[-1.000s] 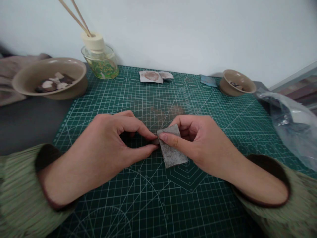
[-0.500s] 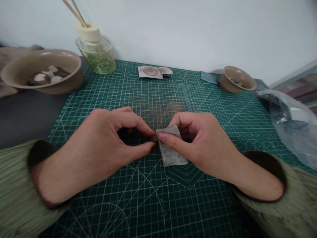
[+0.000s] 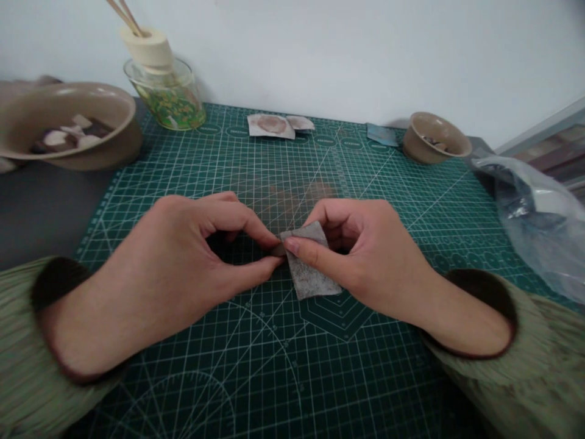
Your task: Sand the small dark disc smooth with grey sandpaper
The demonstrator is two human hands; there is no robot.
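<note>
My left hand (image 3: 201,250) and my right hand (image 3: 361,250) meet over the middle of a green cutting mat (image 3: 256,366). My right hand pinches a small grey rectangular piece (image 3: 311,274), thumb on top, which hangs down toward the mat. The thumb and forefinger of my left hand are pinched together at the piece's left top edge, on a small dark thing (image 3: 277,250) that I cannot make out. Both wrists rest low over the mat in green ribbed sleeves.
A large tan bowl (image 3: 95,103) with pale and dark bits stands at the far left. A glass reed diffuser (image 3: 167,91) is behind it. Small paper pieces (image 3: 272,125) lie at the mat's far edge, a small tan bowl (image 3: 436,137) far right, a clear plastic bag (image 3: 539,219) right.
Both hands hold the same pinch on the grey piece. The view has shifted, so everything sits slightly higher and more to the left in the picture.
</note>
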